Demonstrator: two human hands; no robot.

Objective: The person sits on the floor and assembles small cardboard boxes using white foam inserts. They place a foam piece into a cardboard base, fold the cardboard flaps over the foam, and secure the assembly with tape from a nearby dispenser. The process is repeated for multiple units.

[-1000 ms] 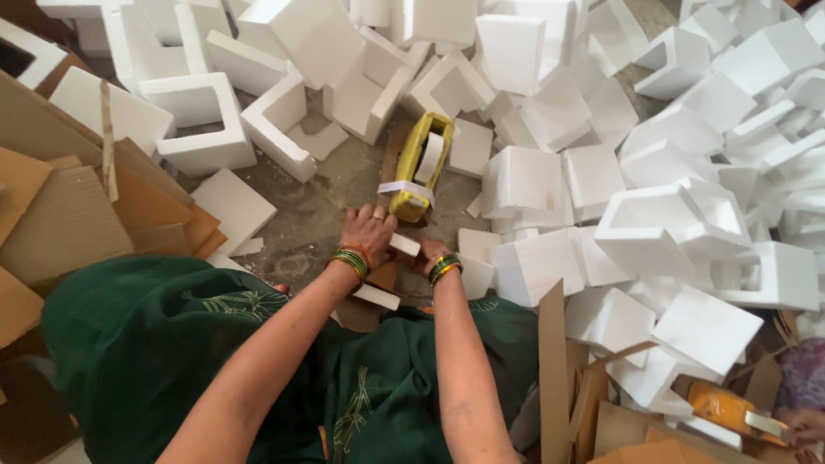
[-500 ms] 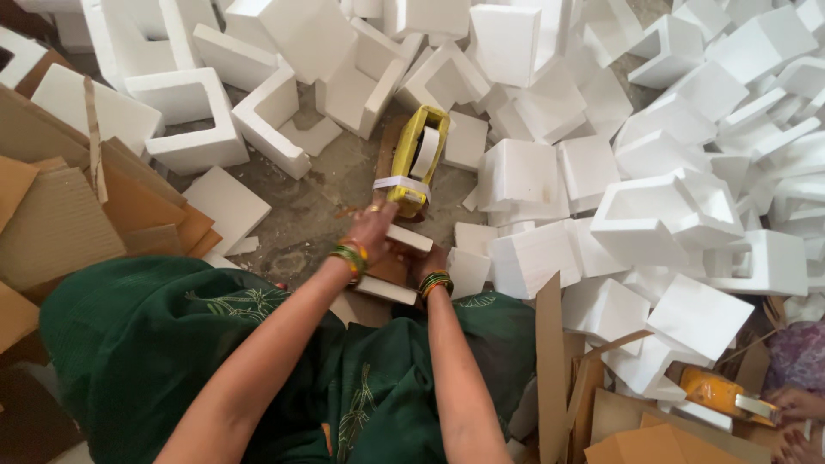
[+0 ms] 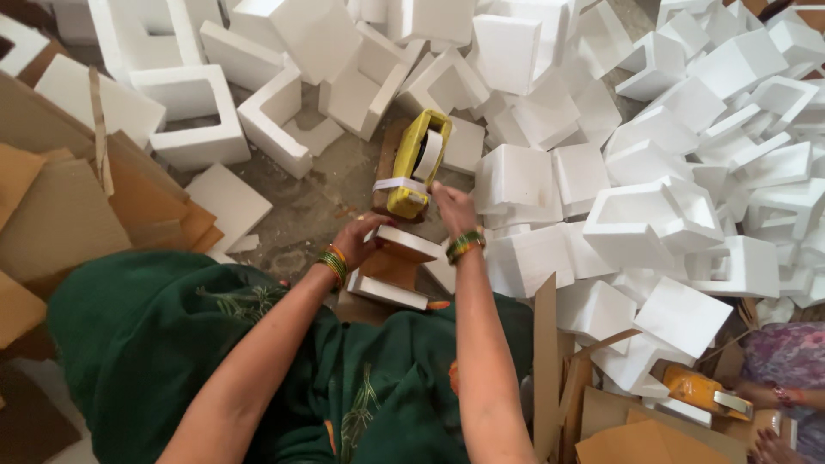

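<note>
Foam-capped brown block [image 3: 391, 266] sits on the floor [image 3: 331, 193] just in front of the person's green-clad lap, white foam pieces at both of its ends. Left hand [image 3: 357, 241] curls around its upper foam cap (fingers partly hidden). Right hand [image 3: 453, 209] closes on the white tape pulled from the yellow tape dispenser [image 3: 415, 163], which rests just beyond. Loose foam corner pieces [image 3: 653, 215] crowd the floor's right side; cardboard sheets [image 3: 60, 215] lie left.
</note>
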